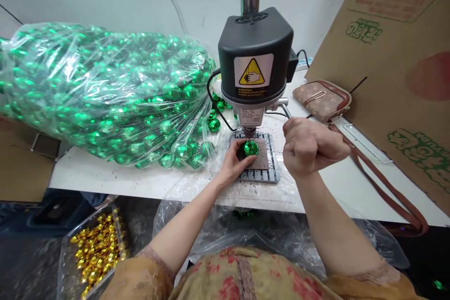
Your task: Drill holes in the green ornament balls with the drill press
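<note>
A black and silver drill press (255,58) with a yellow hand-warning label stands in the middle of the table. Under its chuck, my left hand (235,161) holds a shiny green faceted ball (251,148) between thumb and fingers. The ball rests on a brownish pad (263,159) on the slotted metal base (273,168). The chuck's tip meets the top of the ball. My right hand (311,146) is closed round the press's lever (285,107), to the right of the machine.
A large clear bag of green balls (116,98) fills the left, with loose green balls (214,124) beside it. A patterned purse (321,98) and cardboard box (393,65) are at right. Gold balls (96,248) fill a clear bin below left. Dark shavings dot the table.
</note>
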`<state>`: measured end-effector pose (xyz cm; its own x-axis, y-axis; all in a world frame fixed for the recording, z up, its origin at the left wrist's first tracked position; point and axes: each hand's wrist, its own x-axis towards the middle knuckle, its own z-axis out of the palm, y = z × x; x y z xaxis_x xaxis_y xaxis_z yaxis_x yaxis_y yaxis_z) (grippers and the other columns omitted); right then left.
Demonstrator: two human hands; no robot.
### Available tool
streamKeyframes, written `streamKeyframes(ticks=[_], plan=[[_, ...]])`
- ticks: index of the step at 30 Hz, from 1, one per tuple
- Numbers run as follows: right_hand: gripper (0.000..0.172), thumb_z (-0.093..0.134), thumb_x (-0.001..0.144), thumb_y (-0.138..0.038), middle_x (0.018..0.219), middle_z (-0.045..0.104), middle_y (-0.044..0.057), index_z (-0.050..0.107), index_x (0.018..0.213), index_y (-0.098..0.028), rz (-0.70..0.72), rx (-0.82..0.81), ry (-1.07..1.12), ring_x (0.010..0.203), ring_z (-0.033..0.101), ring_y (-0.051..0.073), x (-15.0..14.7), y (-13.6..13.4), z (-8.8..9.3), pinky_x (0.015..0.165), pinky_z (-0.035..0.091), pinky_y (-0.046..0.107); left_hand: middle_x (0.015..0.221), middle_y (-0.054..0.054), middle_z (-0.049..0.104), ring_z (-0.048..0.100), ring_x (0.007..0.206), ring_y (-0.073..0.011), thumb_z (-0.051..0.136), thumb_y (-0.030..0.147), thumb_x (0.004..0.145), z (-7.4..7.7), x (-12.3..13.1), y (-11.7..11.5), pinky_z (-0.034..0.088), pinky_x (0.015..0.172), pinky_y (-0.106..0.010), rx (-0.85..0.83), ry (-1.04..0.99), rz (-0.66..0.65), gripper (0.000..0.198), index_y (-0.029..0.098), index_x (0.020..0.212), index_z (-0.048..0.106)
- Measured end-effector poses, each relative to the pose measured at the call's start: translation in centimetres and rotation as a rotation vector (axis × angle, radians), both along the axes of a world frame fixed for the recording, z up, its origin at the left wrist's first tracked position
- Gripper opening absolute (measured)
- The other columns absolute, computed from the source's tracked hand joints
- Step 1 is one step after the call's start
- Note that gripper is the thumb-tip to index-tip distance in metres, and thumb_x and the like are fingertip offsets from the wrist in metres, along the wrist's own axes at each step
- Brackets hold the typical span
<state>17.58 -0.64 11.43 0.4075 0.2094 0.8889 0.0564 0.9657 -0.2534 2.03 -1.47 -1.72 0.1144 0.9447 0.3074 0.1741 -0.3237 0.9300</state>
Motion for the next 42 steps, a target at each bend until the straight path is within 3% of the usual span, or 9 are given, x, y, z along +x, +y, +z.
streamKeyframes(ticks=[6,10,16,20,25,30,34,39,42], plan=[[0.042,0.067,0.089,-0.019,0.042,0.041,-0.005,0.054,0.050,-0.021,0.134,-0.244,0.064,0.037,0.035,0.008,0.0,0.5,6.1,0.040,0.024,0.031,0.115,-0.009,0.068,0.067,0.108,-0.0260,0.083,0.044,0.081,0.8,0.4,-0.6,0.053,0.097,-0.041,-0.035,0.015,0.088,0.051,0.021,0.120,0.059],[0.047,0.066,0.090,-0.016,0.040,0.040,-0.006,0.048,0.047,-0.021,0.115,-0.335,0.047,0.036,0.034,0.005,0.4,1.2,8.0,0.039,0.026,0.029,0.107,-0.008,0.069,0.068,0.099,-0.0251,0.083,0.040,0.080,2.1,-0.1,-4.8,0.055,0.089,-0.039,0.127,0.146,0.207,0.047,0.023,0.118,0.061],[0.046,0.062,0.092,-0.012,0.042,0.042,-0.005,0.049,0.048,-0.020,0.117,-0.329,0.049,0.038,0.036,0.005,0.3,1.0,7.4,0.042,0.028,0.029,0.110,-0.011,0.074,0.070,0.101,-0.0280,0.075,0.034,0.087,0.8,-2.1,-12.9,0.059,0.091,-0.044,0.623,0.664,-0.425,0.040,0.029,0.125,0.063],[0.045,0.058,0.095,-0.015,0.045,0.042,-0.007,0.047,0.051,-0.018,0.105,-0.293,0.037,0.040,0.036,0.002,0.1,1.1,7.3,0.044,0.027,0.025,0.129,-0.013,0.070,0.065,0.121,-0.0294,0.070,0.031,0.092,-0.4,-2.5,-14.5,0.052,0.110,-0.046,0.766,1.031,-0.462,0.032,0.025,0.123,0.065],[0.044,0.058,0.095,-0.013,0.044,0.041,-0.007,0.048,0.052,-0.016,0.109,-0.264,0.050,0.040,0.035,0.001,0.0,1.1,7.1,0.044,0.026,0.024,0.118,-0.012,0.072,0.066,0.117,-0.0253,0.058,0.042,0.100,1.0,-3.2,-9.3,0.056,0.101,-0.041,0.806,0.794,-0.179,0.029,0.020,0.119,0.063],[0.044,0.058,0.095,-0.015,0.045,0.041,-0.008,0.048,0.053,-0.016,0.103,-0.246,0.048,0.040,0.036,0.001,0.0,0.9,6.9,0.042,0.024,0.023,0.118,-0.016,0.068,0.065,0.112,-0.0304,0.054,0.014,0.096,4.2,-5.8,2.8,0.053,0.098,-0.046,0.349,0.900,0.339,0.030,0.018,0.125,0.060],[0.044,0.057,0.096,-0.017,0.047,0.042,-0.008,0.047,0.054,-0.016,0.110,-0.258,0.047,0.043,0.037,0.000,-0.1,0.7,6.9,0.046,0.026,0.022,0.127,-0.021,0.064,0.059,0.123,-0.0372,0.066,0.008,0.085,5.2,-7.0,9.6,0.047,0.105,-0.049,-0.038,1.057,0.410,0.041,0.014,0.125,0.061],[0.044,0.058,0.096,-0.016,0.047,0.042,-0.007,0.047,0.053,-0.018,0.123,-0.254,0.037,0.042,0.037,0.002,0.0,0.5,6.8,0.047,0.026,0.025,0.115,-0.014,0.068,0.063,0.115,-0.0348,0.076,0.011,0.076,5.4,-7.4,10.8,0.050,0.099,-0.046,-0.078,0.986,0.421,0.039,0.020,0.111,0.065],[0.044,0.059,0.096,-0.016,0.047,0.043,-0.006,0.047,0.053,-0.019,0.095,-0.271,0.025,0.042,0.037,0.003,0.0,0.3,6.8,0.048,0.029,0.026,0.091,-0.006,0.069,0.069,0.093,-0.0274,0.080,0.018,0.071,5.7,-7.8,8.5,0.055,0.088,-0.041,-0.088,0.590,0.459,0.037,0.021,0.104,0.064]])
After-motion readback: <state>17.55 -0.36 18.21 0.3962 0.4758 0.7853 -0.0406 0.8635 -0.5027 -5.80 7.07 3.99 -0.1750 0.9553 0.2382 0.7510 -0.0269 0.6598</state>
